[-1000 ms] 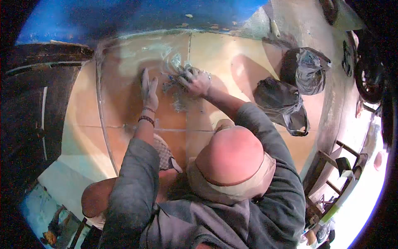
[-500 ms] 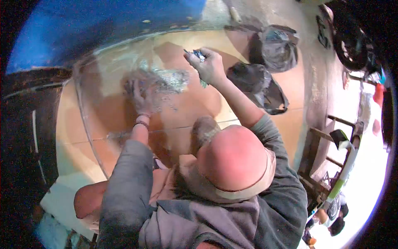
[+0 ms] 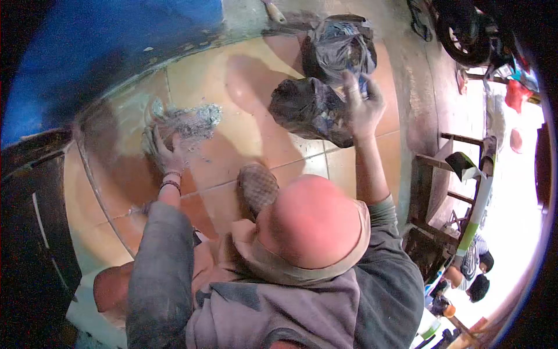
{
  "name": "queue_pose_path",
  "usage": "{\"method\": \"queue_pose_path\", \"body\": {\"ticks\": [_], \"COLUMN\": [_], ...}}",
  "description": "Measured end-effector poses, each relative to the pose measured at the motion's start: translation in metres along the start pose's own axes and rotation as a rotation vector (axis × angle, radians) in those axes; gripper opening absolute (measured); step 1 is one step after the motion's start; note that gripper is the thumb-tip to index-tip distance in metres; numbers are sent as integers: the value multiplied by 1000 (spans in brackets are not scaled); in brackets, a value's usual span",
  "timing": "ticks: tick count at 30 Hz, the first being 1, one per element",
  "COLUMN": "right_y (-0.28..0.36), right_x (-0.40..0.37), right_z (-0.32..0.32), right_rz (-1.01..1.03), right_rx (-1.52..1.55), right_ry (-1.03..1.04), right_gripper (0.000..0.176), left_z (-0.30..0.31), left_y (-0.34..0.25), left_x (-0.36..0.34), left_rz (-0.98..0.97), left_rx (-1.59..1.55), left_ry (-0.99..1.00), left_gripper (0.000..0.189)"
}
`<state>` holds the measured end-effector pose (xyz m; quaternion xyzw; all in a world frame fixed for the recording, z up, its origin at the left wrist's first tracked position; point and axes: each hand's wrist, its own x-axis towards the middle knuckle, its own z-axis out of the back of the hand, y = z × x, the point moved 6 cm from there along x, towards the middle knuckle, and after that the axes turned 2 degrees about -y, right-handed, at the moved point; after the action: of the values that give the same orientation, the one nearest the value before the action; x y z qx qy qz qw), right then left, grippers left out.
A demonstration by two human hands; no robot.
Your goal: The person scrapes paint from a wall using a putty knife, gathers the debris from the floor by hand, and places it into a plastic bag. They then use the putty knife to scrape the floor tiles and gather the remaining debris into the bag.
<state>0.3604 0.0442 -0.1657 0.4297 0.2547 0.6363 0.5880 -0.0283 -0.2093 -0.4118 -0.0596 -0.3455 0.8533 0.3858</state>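
Observation:
My left hand [image 3: 164,148] rests low over the tiled floor, at the left end of a pile of grey, shiny scraps [image 3: 202,119]; its dark-stained fingers look apart. Small bits lie scattered beside the pile. Off to the right, my right hand [image 3: 366,110] is raised over the opening of a black plastic bag [image 3: 299,107], its fingers bent around a small bluish piece, partly hidden. Dark and blue bits show inside that bag. A second black bag [image 3: 343,49] stands just behind it.
A blue surface [image 3: 116,46] borders the floor at upper left, with a dark panel [image 3: 46,215] below it. A wooden frame [image 3: 433,163] stands at right. Farther off are a motorcycle wheel [image 3: 459,41] and people [image 3: 476,270]. A handled tool [image 3: 274,11] lies at the top.
My right hand has moved right, from beside the pile to over the nearer bag. The view has shifted, so the pile and bags appear farther left. My left hand stays by the pile.

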Motion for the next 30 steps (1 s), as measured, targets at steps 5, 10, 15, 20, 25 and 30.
{"method": "queue_pose_path", "body": {"ticks": [5, 10, 15, 20, 25, 30], "right_y": [-4, -32, 11, 72, 72, -40], "right_x": [-34, -50, -44, -47, -98, -180], "right_z": [-28, -25, -4, -49, -176, -256], "right_rz": [409, 338, 96, 244, 330, 733], "right_rx": [-185, -270, -66, 169, 136, -338], "right_ry": [38, 296, 340, 415, 689, 767], "right_gripper": [17, 29, 28, 19, 20, 83], "left_z": [6, -2, -31, -71, -43, 44], "left_y": [-36, -62, -117, -147, -114, -69], "left_x": [-8, -18, -18, -29, -3, 14], "left_rz": [66, -129, -370, -684, -583, -418], "left_rx": [-246, 160, 282, 97, 209, 183], "left_ry": [50, 95, 236, 465, 271, 31], "left_gripper": [67, 80, 82, 60, 46, 40]}}
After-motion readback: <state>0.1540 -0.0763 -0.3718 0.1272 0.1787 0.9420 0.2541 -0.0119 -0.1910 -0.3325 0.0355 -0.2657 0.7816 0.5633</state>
